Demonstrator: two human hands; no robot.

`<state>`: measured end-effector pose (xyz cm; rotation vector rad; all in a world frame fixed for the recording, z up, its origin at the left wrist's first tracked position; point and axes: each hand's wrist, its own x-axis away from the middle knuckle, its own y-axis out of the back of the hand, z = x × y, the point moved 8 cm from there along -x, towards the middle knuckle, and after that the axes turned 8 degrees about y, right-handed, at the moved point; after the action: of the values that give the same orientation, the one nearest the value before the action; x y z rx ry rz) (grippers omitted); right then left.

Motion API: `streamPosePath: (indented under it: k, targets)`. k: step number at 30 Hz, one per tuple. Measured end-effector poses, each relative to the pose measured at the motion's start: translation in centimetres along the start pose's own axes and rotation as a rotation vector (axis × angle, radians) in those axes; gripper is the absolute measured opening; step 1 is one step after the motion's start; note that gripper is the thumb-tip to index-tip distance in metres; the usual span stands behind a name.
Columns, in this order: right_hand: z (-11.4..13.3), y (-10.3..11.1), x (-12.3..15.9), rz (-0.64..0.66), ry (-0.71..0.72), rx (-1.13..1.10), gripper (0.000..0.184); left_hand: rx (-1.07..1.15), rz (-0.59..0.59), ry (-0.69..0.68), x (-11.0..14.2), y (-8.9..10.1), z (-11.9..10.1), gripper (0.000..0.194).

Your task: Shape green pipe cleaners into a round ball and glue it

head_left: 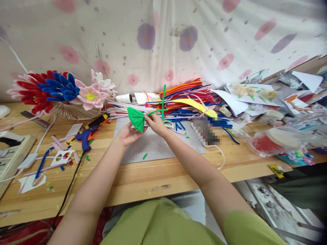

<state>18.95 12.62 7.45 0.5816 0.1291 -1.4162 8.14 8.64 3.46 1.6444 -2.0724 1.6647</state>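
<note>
- where's the green fan?
- over the bench, right hand pinching its gathered base, left hand half-curled beneath; its hold i can't tell.
- i'd guess light, soft, bendy: grip the base, don't crush it.

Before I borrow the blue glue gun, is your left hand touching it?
Apart: the head view shows wooden tabletop and grey mat between the left hand and the blue glue gun.

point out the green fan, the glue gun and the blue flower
green fan (136, 119): head view, on the middle of its ribbed face
glue gun (84, 136): head view, on its body
blue flower (61, 88): head view, on the petals near its middle
</note>
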Motion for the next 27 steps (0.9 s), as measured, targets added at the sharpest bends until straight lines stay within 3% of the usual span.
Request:
streamPosePath:
  k: [2,4,7,13,21,27]
  targets:
    - [0.3,0.0,0.2,0.003,0.029,0.014,0.022,0.049,0.014,0.037,-0.3,-0.6,0.9,0.021]
    - [0.4,0.1,0.5,0.015,0.051,0.014,0.021,0.068,-0.047,0.013,-0.4,-0.5,1.0,0.019]
    - [0.4,0.1,0.9,0.079,0.042,-0.048,0.021,0.019,-0.122,-0.133,-0.3,-0.2,0.1,0.015]
    - [0.2,0.5,1.4,0.121,-0.042,-0.208,0.025,-0.156,-0.091,-0.301,0.2,-0.7,-1.5,0.016]
    - [-1.3,1.1,2.1,0.114,-0.118,-0.077,0.024,-0.16,-0.143,-0.314,0.3,-0.4,-1.8,0.015]
    - [-1.2,0.5,3.0,0.174,-0.014,-0.084,0.021,-0.259,-0.319,-0.398,0.4,1.1,-2.3,0.024]
